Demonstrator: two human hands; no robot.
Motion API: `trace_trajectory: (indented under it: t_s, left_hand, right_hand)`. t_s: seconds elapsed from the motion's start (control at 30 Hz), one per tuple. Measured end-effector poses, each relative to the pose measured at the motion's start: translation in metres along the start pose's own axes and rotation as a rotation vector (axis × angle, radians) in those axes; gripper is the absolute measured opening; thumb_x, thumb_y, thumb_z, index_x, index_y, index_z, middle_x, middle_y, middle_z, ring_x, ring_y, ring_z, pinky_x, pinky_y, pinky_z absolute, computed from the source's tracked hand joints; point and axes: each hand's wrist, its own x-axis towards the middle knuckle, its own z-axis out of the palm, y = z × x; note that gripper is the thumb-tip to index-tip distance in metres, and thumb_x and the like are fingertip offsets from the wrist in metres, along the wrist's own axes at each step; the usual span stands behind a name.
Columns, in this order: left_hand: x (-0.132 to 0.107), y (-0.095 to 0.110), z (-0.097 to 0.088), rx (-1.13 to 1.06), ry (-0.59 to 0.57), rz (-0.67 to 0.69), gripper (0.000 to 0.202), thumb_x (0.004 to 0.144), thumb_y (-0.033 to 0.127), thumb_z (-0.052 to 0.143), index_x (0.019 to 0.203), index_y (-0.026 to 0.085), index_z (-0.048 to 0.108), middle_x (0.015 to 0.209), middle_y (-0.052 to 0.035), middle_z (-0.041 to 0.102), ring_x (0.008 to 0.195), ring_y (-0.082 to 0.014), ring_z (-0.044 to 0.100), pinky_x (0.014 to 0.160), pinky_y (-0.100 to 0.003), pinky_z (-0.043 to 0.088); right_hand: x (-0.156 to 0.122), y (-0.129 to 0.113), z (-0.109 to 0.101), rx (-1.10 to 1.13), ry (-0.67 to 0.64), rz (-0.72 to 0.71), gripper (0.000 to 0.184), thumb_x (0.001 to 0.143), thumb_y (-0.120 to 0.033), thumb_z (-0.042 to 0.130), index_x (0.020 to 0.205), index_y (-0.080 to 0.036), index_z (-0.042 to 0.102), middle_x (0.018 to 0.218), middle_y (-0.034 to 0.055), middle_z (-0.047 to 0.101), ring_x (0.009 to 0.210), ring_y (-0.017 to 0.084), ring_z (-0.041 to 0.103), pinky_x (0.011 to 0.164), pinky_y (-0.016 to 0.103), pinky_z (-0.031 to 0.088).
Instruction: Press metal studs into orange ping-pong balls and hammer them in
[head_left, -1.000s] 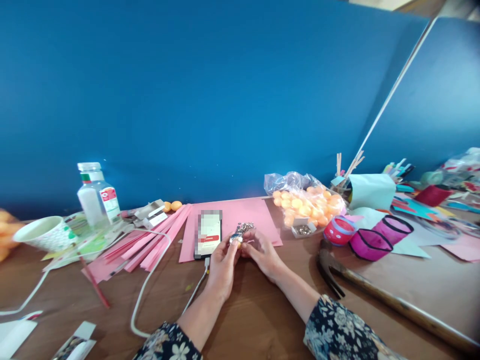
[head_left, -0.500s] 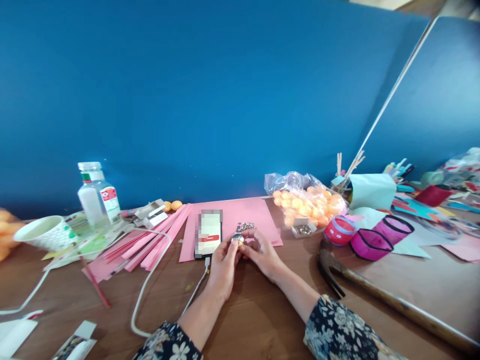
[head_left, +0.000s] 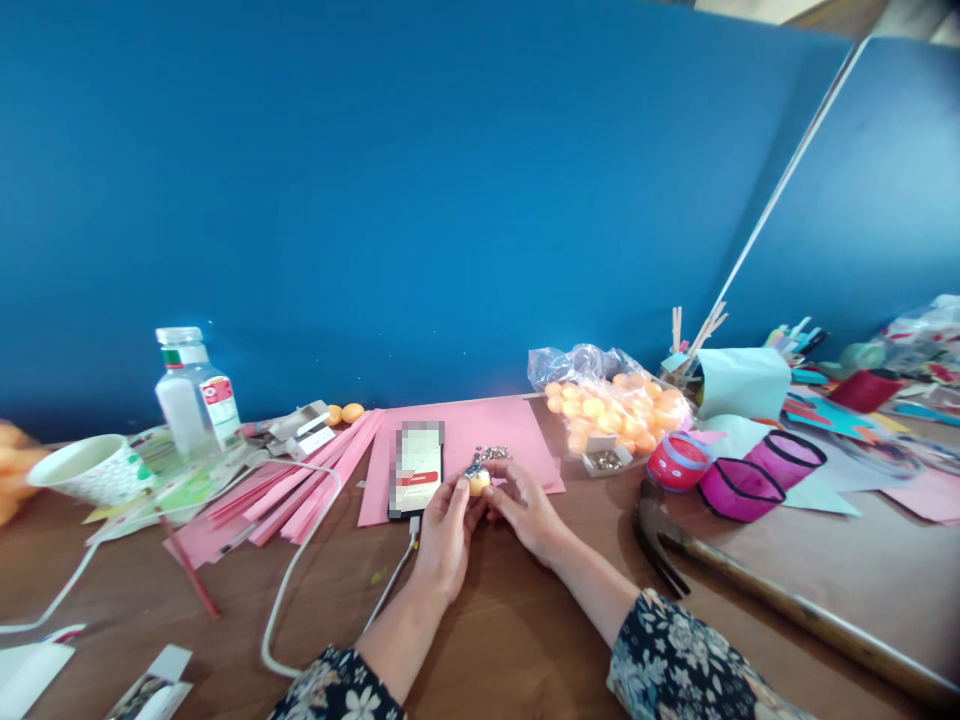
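Observation:
Between my two hands is a small yellow-orange ball [head_left: 480, 484], like a table tennis ball, with shiny silver tacks over its upper left part. My left hand [head_left: 448, 520] is closed around its left side, the thumb pressing near the tacks. On the other side, my right hand [head_left: 523, 508] has thumb and fingers pinched at the ball's right edge; whether a tack is between them is too small to tell. Just beyond my fingers, a loose pile of silver tacks [head_left: 493, 453] lies on a pink sheet [head_left: 529, 425]. A phone [head_left: 418, 465] rests on that sheet, left of the ball.
A plastic bag of orange balls [head_left: 600, 400] stands behind an open box of tacks [head_left: 606, 460]. At right lies a hammer [head_left: 780, 590], near magenta fabric rings [head_left: 742, 490]. Leftward are pink strips [head_left: 330, 480], a white cable [head_left: 281, 590], a cup [head_left: 90, 468] and a bottle [head_left: 191, 400].
The ball has turned slightly in my fingers, so more of its bare yellow-orange side faces me and the tacks sit toward the top. My arms have barely moved.

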Motion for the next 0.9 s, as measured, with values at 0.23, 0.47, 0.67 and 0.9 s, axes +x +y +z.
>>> trace_trajectory:
  t_s: [0.23,0.47,0.67,0.9]
  left_hand:
    - [-0.001,0.003,0.003,0.039,-0.033,0.001,0.024,0.077,0.029,0.058,0.097,0.016,0.060,0.090,-0.0047,0.065,0.082,-0.0158,0.061,0.074,-0.029,0.049]
    - [0.000,0.002,0.005,-0.001,0.118,-0.025,0.028,0.073,0.026,0.063,0.098,0.016,0.060,0.090,-0.0044,0.066,0.083,-0.0149,0.063,0.083,-0.033,0.048]
    - [-0.002,0.001,0.004,0.011,0.116,0.015,0.024,0.072,0.029,0.062,0.092,0.015,0.063,0.086,-0.0029,0.066,0.080,-0.0142,0.063,0.081,-0.033,0.050]
    - [-0.003,-0.002,-0.001,0.003,0.110,0.047,0.020,0.074,0.029,0.059,0.088,0.014,0.063,0.081,-0.0024,0.065,0.077,-0.0156,0.063,0.074,-0.033,0.052]
  right_hand:
    - [-0.001,-0.002,0.004,-0.020,-0.010,-0.027,0.035,0.070,-0.029,0.065,0.103,-0.022,0.053,0.095,0.0023,0.059,0.066,0.010,0.054,0.055,0.022,0.047]
    - [0.005,-0.017,-0.007,-0.140,0.176,-0.086,0.028,0.078,-0.036,0.054,0.100,-0.018,0.053,0.075,0.0011,0.059,0.060,0.012,0.055,0.057,0.026,0.048]
    - [0.012,-0.018,-0.031,-0.881,0.400,-0.243,0.019,0.082,-0.025,0.045,0.089,-0.018,0.061,0.088,0.0062,0.063,0.078,0.017,0.056,0.069,0.028,0.043]
    - [0.014,-0.015,-0.035,-1.354,0.279,-0.240,0.024,0.085,-0.019,0.041,0.097,-0.020,0.062,0.095,0.0076,0.062,0.089,0.020,0.050,0.078,0.029,0.035]
